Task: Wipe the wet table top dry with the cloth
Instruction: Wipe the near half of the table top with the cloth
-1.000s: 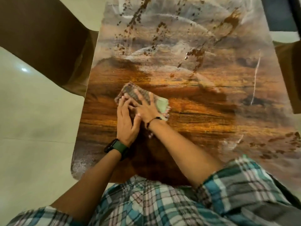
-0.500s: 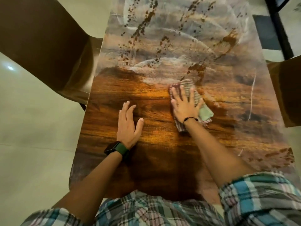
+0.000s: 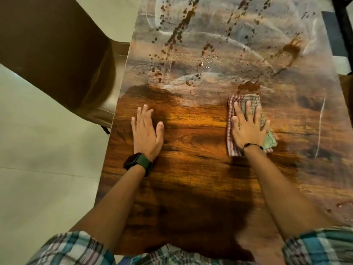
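Now my right hand (image 3: pixel 247 129) lies flat and open on the cloth (image 3: pixel 232 144), fingers spread, pressing it against the table top (image 3: pixel 191 169) rather than gripping it. That cloth is my landmark: a folded, checked rag with a pale green corner poking out beside my thumb, sitting on the right half of the wood. Just beyond the cloth's far edge, nearly touching it, is a dark puddle (image 3: pixel 248 86). Farther beyond the cloth, the surface turns hazy and grey, crossed by curved streaks and scattered with trails of dark droplets (image 3: pixel 177 33). On the near side of the cloth, toward my body, the wood shows a warm orange-brown grain.

Well to the left of the cloth, my left hand (image 3: pixel 147 131) rests palm down on the bare wood, open too, fingers close together, holding nothing. A dark watch (image 3: pixel 136 161) with a green strap sits on that wrist; a thin black band (image 3: pixel 253 145) circles the right wrist, just at the cloth's near edge.

Far to the left of the cloth, past the table edge, a brown chair (image 3: pixel 57 54) stands over the pale floor (image 3: pixel 38 169). My plaid sleeves (image 3: pixel 321 247) show nearest to me.
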Available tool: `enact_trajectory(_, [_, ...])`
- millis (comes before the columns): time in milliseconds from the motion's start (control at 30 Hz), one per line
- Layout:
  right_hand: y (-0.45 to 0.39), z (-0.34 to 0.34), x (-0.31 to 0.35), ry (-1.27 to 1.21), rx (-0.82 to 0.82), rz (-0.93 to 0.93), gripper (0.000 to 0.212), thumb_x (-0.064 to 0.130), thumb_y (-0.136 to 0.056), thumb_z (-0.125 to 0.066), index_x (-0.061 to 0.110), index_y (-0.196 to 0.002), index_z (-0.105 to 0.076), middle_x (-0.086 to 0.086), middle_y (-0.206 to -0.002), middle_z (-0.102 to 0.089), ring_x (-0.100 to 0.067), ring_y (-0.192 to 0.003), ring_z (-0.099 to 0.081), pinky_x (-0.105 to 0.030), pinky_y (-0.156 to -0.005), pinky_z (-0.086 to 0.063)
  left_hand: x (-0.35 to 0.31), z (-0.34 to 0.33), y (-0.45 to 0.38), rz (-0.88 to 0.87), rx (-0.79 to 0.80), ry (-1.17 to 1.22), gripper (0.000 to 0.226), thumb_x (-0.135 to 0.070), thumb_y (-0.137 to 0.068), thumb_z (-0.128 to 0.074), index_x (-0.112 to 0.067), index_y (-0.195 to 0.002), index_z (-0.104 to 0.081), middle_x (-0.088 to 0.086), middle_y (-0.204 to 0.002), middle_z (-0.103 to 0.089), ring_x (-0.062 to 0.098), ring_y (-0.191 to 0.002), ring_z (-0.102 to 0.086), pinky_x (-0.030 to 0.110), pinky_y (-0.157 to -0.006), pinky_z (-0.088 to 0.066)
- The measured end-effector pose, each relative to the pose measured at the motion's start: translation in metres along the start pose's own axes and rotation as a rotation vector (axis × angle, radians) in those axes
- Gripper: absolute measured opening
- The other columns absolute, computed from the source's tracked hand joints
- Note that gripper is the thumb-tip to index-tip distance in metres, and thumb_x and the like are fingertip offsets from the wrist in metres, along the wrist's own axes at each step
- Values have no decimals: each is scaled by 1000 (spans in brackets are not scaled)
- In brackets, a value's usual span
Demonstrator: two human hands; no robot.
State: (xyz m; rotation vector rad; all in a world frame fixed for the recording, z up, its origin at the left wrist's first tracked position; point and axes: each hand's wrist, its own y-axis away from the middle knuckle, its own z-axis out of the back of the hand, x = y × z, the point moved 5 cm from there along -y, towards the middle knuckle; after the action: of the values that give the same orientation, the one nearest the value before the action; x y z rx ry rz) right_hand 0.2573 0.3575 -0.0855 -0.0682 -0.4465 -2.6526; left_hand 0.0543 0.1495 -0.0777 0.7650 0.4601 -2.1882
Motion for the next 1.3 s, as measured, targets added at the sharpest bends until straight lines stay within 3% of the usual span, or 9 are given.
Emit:
enact_trajectory(100, [-1,-3,32,13,-4,2,49,45,-100,-17,46,-146,1,7,-158,12,-25,-144,16,-60,-112,6,1,-1,0,2,-12,70,62,-45,-87,-28,-8,-137,-32,11,-152,-22,24,-142,-11,39,-114,-1])
enact_trajectory(300, [27,-34,217,250,113,699,59,43,-100,-28,42,-147,6,8,-156,19,-30,-142,20,-64,-110,5,7,5,1,21,-82,214,64,-42,-87,-30,-8,-141,-22,12,-151,-21,25,-142,-10,29,-115,2])
enact_trajectory(400, [32,-39,228,356,146,875,65,35,-98,-37,36,-149,4,8,-156,19,-26,-143,20,-62,-111,5,9,4,-1,24,-74,233,63,-42,-87,-30,-10,-142,-21,13,-151,-23,27,-141,-16,30,-116,-1])
enact_trajectory(700, [-30,-5,105,-40,-34,-33,48,44,-101,-17,46,-147,-6,9,-158,8,-22,-144,14,-58,-113,6,8,6,-1,55,-72,327,59,-44,-86,-33,-17,-138,-23,1,-146,-23,22,-141,-16,32,-116,-4])
enact_trajectory(800, [-27,-12,159,0,-32,139,49,45,-100,-16,45,-147,1,8,-158,11,-27,-144,15,-60,-111,8,9,7,0,74,-93,349,65,-44,-86,-34,-7,-139,-28,1,-148,-20,22,-142,-14,34,-116,-6])
enact_trajectory(1000, [17,-43,255,478,136,1157,64,41,-99,-30,36,-147,11,7,-156,22,-28,-141,23,-61,-112,6,13,11,0,110,-161,405,68,-44,-85,-37,-5,-140,-25,15,-152,-18,29,-142,-11,53,-114,-14])
enact_trajectory(1067, [3,-38,253,438,110,1161,55,46,-98,-17,35,-149,-2,8,-158,14,-25,-144,18,-59,-113,5,13,11,0,94,-177,418,65,-43,-85,-37,-14,-141,-20,14,-153,-15,28,-143,-9,53,-114,-12])
enact_trajectory(1233, [-29,-26,273,91,41,594,48,47,-100,-13,46,-146,-2,9,-158,7,-24,-144,14,-58,-111,9,15,12,0,90,-221,434,65,-42,-85,-38,-29,-141,-10,7,-152,-13,28,-142,-14,43,-116,-5])
enact_trajectory(1300, [-12,-33,273,221,50,758,50,48,-98,-7,44,-146,5,8,-157,13,-28,-144,15,-61,-111,7,16,12,2,117,-231,435,65,-42,-85,-39,-18,-140,-14,7,-152,-12,25,-143,-11,43,-117,-5])
